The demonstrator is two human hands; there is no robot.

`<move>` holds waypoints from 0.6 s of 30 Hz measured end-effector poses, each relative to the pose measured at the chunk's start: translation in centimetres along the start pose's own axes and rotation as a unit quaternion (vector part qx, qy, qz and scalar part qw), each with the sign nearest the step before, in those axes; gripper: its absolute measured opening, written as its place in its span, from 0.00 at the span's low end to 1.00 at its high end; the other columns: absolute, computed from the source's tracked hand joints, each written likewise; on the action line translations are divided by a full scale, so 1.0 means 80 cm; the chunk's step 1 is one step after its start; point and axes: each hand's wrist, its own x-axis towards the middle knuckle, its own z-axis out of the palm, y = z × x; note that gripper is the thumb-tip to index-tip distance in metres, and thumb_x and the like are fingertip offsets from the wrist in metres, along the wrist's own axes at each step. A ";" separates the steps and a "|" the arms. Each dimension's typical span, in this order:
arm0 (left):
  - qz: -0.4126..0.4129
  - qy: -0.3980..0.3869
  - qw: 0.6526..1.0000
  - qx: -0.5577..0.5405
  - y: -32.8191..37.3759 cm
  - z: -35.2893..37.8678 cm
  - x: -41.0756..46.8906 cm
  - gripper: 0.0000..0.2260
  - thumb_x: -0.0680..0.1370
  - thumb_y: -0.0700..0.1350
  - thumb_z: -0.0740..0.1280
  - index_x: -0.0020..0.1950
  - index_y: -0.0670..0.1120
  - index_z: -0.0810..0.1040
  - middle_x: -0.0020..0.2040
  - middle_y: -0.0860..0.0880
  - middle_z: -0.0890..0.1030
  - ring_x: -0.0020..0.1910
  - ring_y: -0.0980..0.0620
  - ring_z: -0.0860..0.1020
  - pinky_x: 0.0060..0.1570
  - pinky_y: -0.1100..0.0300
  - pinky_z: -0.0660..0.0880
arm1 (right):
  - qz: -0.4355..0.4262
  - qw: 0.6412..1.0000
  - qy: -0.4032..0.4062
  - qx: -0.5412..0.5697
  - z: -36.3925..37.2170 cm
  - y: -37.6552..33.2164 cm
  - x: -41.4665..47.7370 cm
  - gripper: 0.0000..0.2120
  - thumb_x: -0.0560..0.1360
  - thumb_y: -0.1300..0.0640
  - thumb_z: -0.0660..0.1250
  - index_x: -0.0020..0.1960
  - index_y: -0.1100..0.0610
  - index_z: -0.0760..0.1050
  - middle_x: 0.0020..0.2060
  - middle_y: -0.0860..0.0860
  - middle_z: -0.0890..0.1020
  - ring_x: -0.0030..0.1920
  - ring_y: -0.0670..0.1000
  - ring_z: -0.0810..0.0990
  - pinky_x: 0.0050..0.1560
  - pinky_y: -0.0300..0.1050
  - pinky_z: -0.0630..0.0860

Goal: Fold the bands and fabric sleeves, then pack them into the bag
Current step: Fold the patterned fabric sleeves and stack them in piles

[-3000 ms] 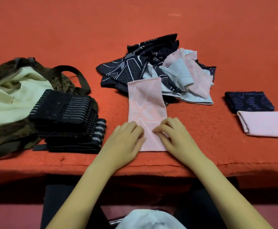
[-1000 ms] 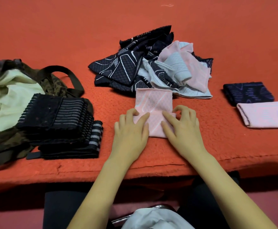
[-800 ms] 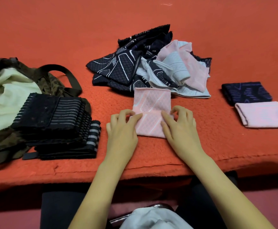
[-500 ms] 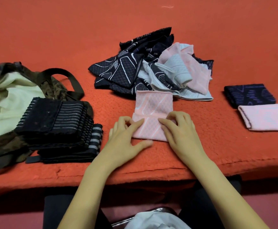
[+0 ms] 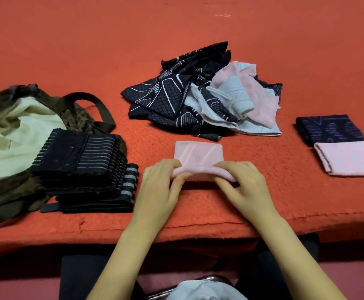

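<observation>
Across the red-covered table (image 5: 90, 50), the camouflage bag (image 5: 5, 191) lies open at far left, cream lining showing. Beyond the hands sits the heap of unfolded sleeves (image 5: 161, 96), navy, pink and pale blue all tangled together. Black striped bands (image 5: 83, 165) are stacked right against the bag's near side. Front and centre, both forearms reach in over the table edge: left hand (image 5: 157, 189) and right hand (image 5: 246, 187) each curl their fingers over the near fold of the pink sleeve (image 5: 198, 154), thumbs beneath, pinching it and holding that edge up off the cloth while the far half lies flat. Off to the right, a folded navy sleeve (image 5: 328, 129) touches a folded pink sleeve (image 5: 348, 158).
</observation>
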 end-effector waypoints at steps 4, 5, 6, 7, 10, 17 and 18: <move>-0.083 -0.037 0.990 -0.113 0.000 -0.003 0.000 0.19 0.76 0.51 0.62 0.65 0.58 0.62 0.56 0.55 0.75 0.51 0.56 0.76 0.53 0.63 0.71 | 0.106 0.992 -0.001 0.065 0.000 -0.005 0.014 0.18 0.71 0.42 0.64 0.56 0.50 0.76 0.44 0.47 0.83 0.35 0.51 0.76 0.43 0.45 0.71; -0.098 -0.047 0.988 -0.112 -0.002 -0.002 0.003 0.21 0.77 0.49 0.62 0.68 0.57 0.60 0.56 0.53 0.75 0.51 0.56 0.76 0.54 0.63 0.71 | 0.134 0.988 -0.002 0.077 0.003 -0.005 0.021 0.19 0.71 0.42 0.65 0.58 0.50 0.74 0.42 0.47 0.82 0.33 0.51 0.75 0.41 0.47 0.71; -0.111 -0.055 0.987 -0.104 -0.003 0.000 0.007 0.23 0.78 0.48 0.62 0.71 0.56 0.59 0.56 0.52 0.76 0.51 0.54 0.76 0.54 0.61 0.72 | 0.153 0.984 -0.002 0.086 0.007 -0.003 0.027 0.19 0.72 0.44 0.68 0.59 0.50 0.72 0.40 0.46 0.81 0.32 0.51 0.73 0.40 0.47 0.70; -0.123 -0.061 0.986 -0.089 -0.003 0.002 0.012 0.23 0.79 0.47 0.62 0.72 0.54 0.59 0.56 0.51 0.76 0.52 0.52 0.77 0.54 0.59 0.71 | 0.167 0.982 -0.002 0.092 0.011 -0.001 0.030 0.18 0.73 0.47 0.69 0.60 0.51 0.71 0.36 0.45 0.79 0.31 0.50 0.71 0.39 0.47 0.69; -0.125 -0.093 0.988 -0.023 -0.003 0.006 0.034 0.23 0.80 0.44 0.60 0.74 0.53 0.59 0.64 0.48 0.75 0.59 0.46 0.75 0.56 0.58 0.67 | 0.188 0.976 0.013 0.109 0.018 0.002 0.030 0.18 0.74 0.54 0.69 0.61 0.52 0.68 0.32 0.39 0.72 0.33 0.48 0.70 0.38 0.44 0.66; -0.135 -0.049 0.989 0.039 0.005 0.031 0.042 0.17 0.81 0.45 0.54 0.71 0.48 0.64 0.63 0.46 0.73 0.60 0.43 0.73 0.57 0.49 0.68 | 0.188 0.973 -0.014 0.131 0.019 0.001 0.027 0.26 0.70 0.54 0.61 0.66 0.47 0.61 0.56 0.50 0.79 0.51 0.54 0.79 0.53 0.47 0.74; -0.139 -0.041 0.989 0.032 0.004 0.033 0.040 0.18 0.81 0.47 0.54 0.70 0.47 0.65 0.61 0.45 0.73 0.59 0.43 0.72 0.57 0.50 0.67 | 0.183 0.976 -0.018 0.116 0.020 0.001 0.026 0.25 0.70 0.55 0.61 0.67 0.49 0.62 0.57 0.50 0.78 0.53 0.54 0.79 0.54 0.46 0.72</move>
